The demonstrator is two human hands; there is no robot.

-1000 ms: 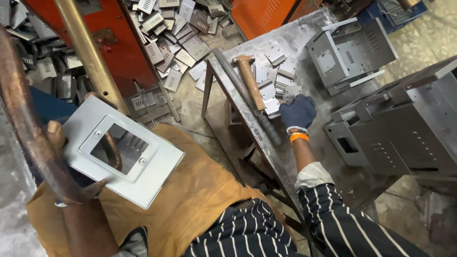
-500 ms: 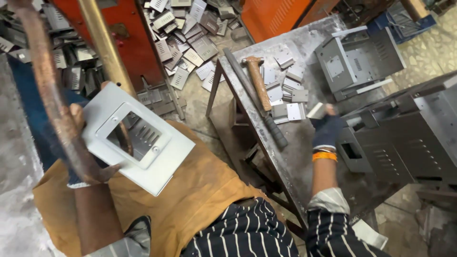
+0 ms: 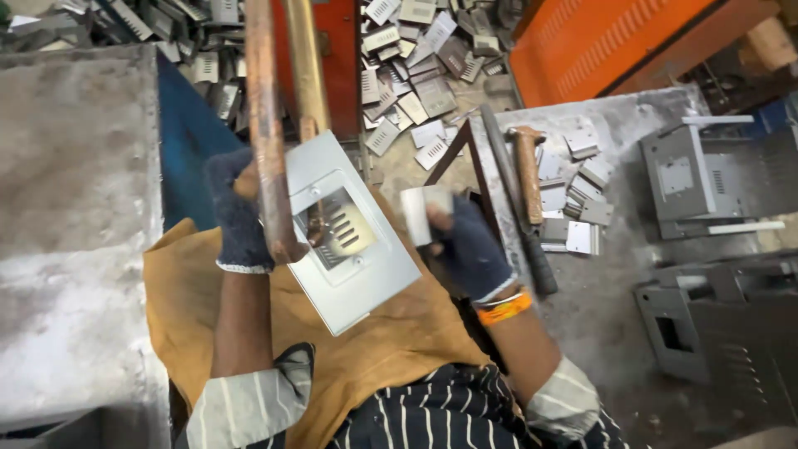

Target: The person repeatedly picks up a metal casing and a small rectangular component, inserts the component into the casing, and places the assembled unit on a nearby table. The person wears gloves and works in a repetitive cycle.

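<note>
A grey metal panel (image 3: 353, 241) with a square cut-out is held tilted over a tan cloth (image 3: 391, 333) on the lap. The left hand (image 3: 239, 212), in a dark glove, is closed on the panel's left edge; its fingers are partly hidden behind a rusty rod (image 3: 264, 125) that crosses in front of it and is cut off at the top of the view. A second, yellowish rod (image 3: 306, 66) runs beside it, and what seems to be its tip is seen inside the cut-out, against a louvred plate (image 3: 345, 233); whether it touches cannot be told.

The right hand (image 3: 470, 249), also gloved, is closed on a small pale plate (image 3: 418, 214), which is blurred, so its shape is hard to make out. This plate is held just beside the panel's right edge, apart from it.

To the right, a hammer (image 3: 526, 170) lies on a grey table (image 3: 615, 308) among loose small plates (image 3: 573, 204), next to a dark bar (image 3: 515, 208). Grey metal boxes (image 3: 706, 179) stand further right, one cut off by the frame. More louvred plates are heaped on the floor (image 3: 416, 50) at the top.
</note>
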